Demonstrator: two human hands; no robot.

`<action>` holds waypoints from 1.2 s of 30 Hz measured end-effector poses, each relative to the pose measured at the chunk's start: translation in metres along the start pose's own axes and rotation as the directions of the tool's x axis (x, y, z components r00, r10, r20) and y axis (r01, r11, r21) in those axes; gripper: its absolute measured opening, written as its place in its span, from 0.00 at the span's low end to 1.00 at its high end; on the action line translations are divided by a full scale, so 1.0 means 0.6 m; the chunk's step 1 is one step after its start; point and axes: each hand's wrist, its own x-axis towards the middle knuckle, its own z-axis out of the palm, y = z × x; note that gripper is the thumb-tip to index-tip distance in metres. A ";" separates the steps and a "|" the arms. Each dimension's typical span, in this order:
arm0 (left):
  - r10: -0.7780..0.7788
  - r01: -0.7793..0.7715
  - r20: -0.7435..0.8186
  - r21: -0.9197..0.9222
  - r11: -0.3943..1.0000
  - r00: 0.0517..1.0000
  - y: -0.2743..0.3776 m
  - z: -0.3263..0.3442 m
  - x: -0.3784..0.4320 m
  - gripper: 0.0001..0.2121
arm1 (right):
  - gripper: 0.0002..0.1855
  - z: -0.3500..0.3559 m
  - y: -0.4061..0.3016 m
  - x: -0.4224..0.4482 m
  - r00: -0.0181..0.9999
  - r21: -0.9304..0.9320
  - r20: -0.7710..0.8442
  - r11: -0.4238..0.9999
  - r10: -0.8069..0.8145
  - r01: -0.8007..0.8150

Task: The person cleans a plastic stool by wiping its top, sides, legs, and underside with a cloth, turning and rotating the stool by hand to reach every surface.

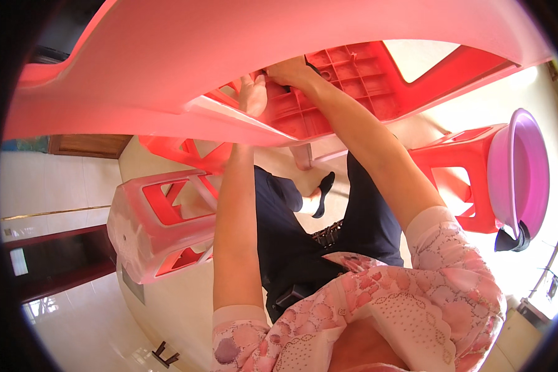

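A red plastic stool (242, 42) fills the top of the view close to me, its hollow side towards me. Inside it shows the ribbed underside of the seat (353, 76). My right hand (289, 73) reaches into the hollow with a black cloth (312, 68), whose dark edges show on both sides of the hand; the rest is hidden. Beside it, my left hand (253, 96) is also inside the stool, thumb and fingers pointing away from me near the right fingertips. Whether it grips the stool cannot be made out.
At right, a purple basin (504, 172) is tilted against another red stool (479, 186), with a black cloth (514, 239) over its rim. More red stools (135, 232) lie at left. My legs in dark trousers (372, 218) and a black shoe (324, 193) are below.
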 end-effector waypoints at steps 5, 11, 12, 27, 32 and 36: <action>0.000 -0.003 -0.029 -0.071 0.998 1.000 -0.018 -0.008 -0.002 0.17 | 0.20 -0.028 -0.034 0.006 0.983 0.039 0.182 0.999 -0.031 0.025; -0.001 0.000 -0.027 -0.024 1.000 1.000 -0.008 -0.007 -0.003 0.17 | 0.19 -0.015 -0.013 0.002 0.997 0.111 0.042 0.992 -0.064 0.059; 0.022 -0.024 -0.025 -0.071 0.997 0.999 -0.004 -0.005 -0.003 0.18 | 0.19 -0.011 -0.010 -0.002 1.000 0.100 -0.012 0.995 -0.012 0.013; -0.030 0.030 0.013 -0.011 0.999 0.999 0.015 -0.006 -0.003 0.18 | 0.24 -0.018 0.001 0.000 0.995 0.116 0.093 0.993 0.022 -0.033; -0.080 0.078 -0.019 -0.076 0.994 0.997 0.009 -0.007 -0.008 0.17 | 0.24 -0.019 -0.008 0.006 0.971 0.234 0.200 0.969 -0.129 0.081; -0.043 0.042 -0.002 -0.097 0.994 0.999 0.009 -0.009 -0.009 0.17 | 0.21 -0.012 -0.004 0.008 0.974 0.199 0.212 0.979 -0.079 0.036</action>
